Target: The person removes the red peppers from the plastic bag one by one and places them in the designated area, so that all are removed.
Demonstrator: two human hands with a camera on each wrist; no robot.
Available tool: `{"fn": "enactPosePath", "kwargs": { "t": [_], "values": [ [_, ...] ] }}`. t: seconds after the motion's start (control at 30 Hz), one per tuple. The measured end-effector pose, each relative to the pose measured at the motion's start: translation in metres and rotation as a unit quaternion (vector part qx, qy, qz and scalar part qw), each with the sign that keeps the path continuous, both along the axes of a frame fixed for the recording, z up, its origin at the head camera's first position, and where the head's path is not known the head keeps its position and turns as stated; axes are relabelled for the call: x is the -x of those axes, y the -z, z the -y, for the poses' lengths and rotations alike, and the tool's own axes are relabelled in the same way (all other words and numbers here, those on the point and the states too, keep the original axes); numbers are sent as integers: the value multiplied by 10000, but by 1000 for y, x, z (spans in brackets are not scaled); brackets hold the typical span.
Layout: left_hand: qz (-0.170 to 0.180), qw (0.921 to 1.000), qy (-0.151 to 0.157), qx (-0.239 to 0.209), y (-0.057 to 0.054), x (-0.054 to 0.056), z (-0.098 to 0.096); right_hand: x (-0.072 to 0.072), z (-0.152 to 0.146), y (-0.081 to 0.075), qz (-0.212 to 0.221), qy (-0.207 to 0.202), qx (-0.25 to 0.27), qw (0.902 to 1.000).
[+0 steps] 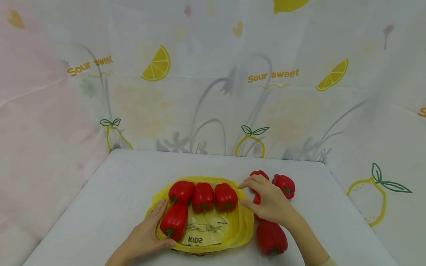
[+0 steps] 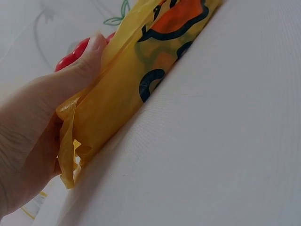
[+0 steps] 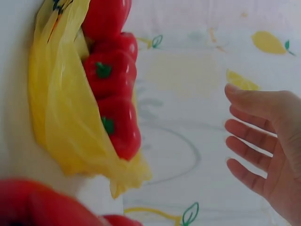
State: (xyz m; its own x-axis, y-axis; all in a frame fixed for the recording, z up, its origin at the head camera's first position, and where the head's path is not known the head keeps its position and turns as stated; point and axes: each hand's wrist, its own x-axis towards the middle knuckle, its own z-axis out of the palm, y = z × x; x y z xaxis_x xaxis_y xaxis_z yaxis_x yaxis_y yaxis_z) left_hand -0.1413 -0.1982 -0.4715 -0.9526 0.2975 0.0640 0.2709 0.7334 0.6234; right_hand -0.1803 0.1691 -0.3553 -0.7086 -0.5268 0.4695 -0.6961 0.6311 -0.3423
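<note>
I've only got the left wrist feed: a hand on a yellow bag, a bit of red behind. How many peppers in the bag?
Observer: Head view shows four red peppers in the yellow bag.
Operator: Right hand's out of my frame. Holding anything?
Observer: No, the right hand is empty, its fingers apart in the right wrist view.
Operator: Any peppers outside the bag?
Observer: Yes, loose peppers lie on the table, to the bag's right in the head view. The hand covers part of that group, so I can't give a sure count.
</note>
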Motion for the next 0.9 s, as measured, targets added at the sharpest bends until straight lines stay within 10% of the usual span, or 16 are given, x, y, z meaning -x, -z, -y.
{"fn": "enactPosePath", "kwargs": {
  "t": [0.9],
  "values": [
    [31, 10000, 10, -3, -3, 1, -1, -1, 90, 18, 961, -675, 61, 9931]
  ]
}}
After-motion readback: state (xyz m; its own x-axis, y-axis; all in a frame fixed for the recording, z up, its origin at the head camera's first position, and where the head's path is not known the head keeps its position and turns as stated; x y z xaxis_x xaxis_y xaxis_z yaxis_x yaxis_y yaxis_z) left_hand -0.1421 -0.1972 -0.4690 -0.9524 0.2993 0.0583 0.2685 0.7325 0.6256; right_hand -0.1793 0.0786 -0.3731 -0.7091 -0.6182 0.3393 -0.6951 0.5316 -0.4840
